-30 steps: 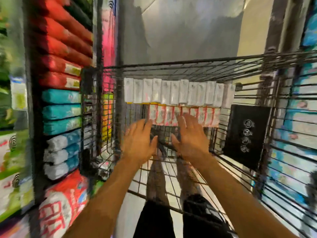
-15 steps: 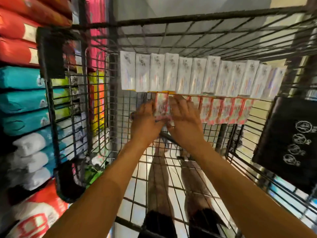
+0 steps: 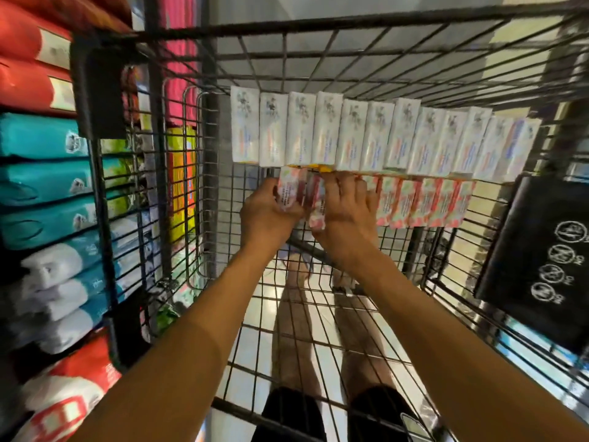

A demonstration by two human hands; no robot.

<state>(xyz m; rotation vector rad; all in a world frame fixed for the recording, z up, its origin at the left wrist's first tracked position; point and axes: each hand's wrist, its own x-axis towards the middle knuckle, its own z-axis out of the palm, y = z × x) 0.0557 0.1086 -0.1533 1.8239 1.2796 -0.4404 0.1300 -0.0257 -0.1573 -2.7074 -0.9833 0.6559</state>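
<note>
The left hand [image 3: 271, 215] has its fingers curled round a pink box [image 3: 291, 191], a small cardboard carton with a glossy pink, red and pale green print. It holds the carton upright near the far left corner of the wire cart [image 3: 318, 330]. The right hand [image 3: 347, 215] is just beside it. Its fingers are bent and hooked over the tops of the cartons there, and it grips the next box [image 3: 316, 208], which touches the first. The lower end of this carton sticks out under the palm.

From these two a pink row [image 3: 424, 202] of the same cartons runs right along the cart's far edge, upright and packed side to side. Above it, against the far wall, stands a white row [image 3: 382, 138] of taller, slim boxes with a grey floral mark on top and an orange-and-blue band. Their lettering is too blurred to read.

The cart is a black metal grid. On its right wall hangs a flat black panel [image 3: 538, 266] with four white crossed-circle signs. Past the left wall, soft plastic packs [image 3: 41, 173] lie stacked on shelves: red, teal, then white.
</note>
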